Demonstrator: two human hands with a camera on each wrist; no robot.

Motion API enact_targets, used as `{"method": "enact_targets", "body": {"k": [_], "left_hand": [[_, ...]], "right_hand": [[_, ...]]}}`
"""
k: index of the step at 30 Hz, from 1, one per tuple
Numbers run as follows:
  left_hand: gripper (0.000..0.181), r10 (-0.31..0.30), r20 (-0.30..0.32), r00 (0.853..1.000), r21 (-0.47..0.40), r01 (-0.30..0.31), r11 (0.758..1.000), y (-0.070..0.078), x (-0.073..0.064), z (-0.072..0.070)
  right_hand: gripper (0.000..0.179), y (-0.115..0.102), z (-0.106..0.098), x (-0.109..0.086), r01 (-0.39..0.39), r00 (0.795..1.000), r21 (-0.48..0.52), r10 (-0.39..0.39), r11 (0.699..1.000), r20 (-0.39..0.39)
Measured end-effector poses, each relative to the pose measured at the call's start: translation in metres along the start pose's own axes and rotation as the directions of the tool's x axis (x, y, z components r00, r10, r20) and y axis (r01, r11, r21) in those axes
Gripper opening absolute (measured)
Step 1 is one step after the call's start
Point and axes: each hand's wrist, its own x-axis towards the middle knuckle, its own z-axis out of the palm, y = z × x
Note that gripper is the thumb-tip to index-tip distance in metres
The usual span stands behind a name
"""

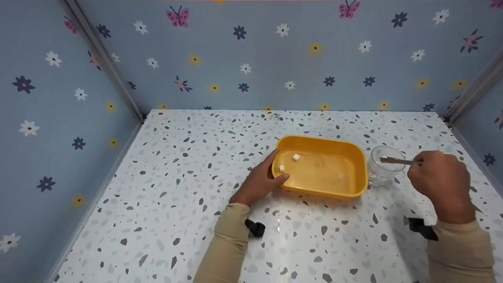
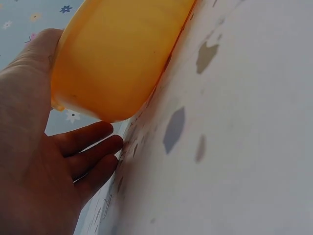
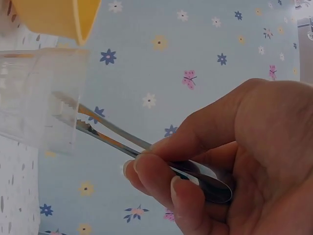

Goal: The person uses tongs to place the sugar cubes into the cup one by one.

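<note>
A yellow plastic tub (image 1: 324, 177) sits on the speckled table, with two small white cubes, one (image 1: 296, 157) and another (image 1: 281, 168), at its left end. My left hand (image 1: 260, 181) holds that end, its thumb over the rim and its fingers outside and below the wall. Right of the tub stands a clear cup (image 1: 378, 175). My right hand (image 1: 440, 182) pinches metal tongs (image 3: 122, 139) between thumb and fingers. The tong tips reach into the cup's mouth, nearly together. Something pale shows at the tips; I cannot tell whether it is a cube.
The white speckled table (image 1: 188, 177) runs back to a blue flowered panel (image 1: 267, 59). Similar panels rise at the left and right sides. A black wrist mount (image 1: 255, 228) sits at the left sleeve and another mount (image 1: 422, 228) at the right one.
</note>
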Motion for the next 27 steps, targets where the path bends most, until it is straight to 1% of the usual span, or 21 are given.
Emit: {"method": "enact_targets", "body": {"k": [4, 9, 14, 20, 27], "left_hand": [[0.089, 0.006, 0.016, 1.000, -0.023, -0.006, 1.000, -0.001, 0.000, 0.001], [0.090, 0.022, 0.024, 0.999, -0.030, -0.021, 0.999, -0.003, -0.001, -0.001], [0.090, 0.025, 0.027, 0.999, -0.002, -0.025, 1.000, 0.001, 0.000, -0.006], [0.092, 0.010, 0.029, 1.000, 0.018, -0.011, 1.000, 0.003, 0.000, -0.005], [0.091, 0.015, 0.013, 1.000, 0.027, -0.015, 1.000, 0.001, -0.003, -0.003]], "right_hand": [[0.032, 0.004, 0.004, 0.002, 0.000, 0.999, 0.017, -0.001, 1.000, 0.040], [0.031, 0.003, 0.007, 0.004, -0.001, 0.997, 0.037, -0.002, 0.999, 0.074], [0.029, 0.000, 0.006, 0.005, -0.014, 0.996, 0.032, 0.011, 0.999, 0.089], [0.024, -0.005, 0.002, 0.001, -0.063, 0.996, -0.013, 0.064, 0.998, 0.067], [0.023, -0.014, -0.003, -0.003, -0.068, 0.997, -0.009, 0.069, 0.998, 0.026]]}}
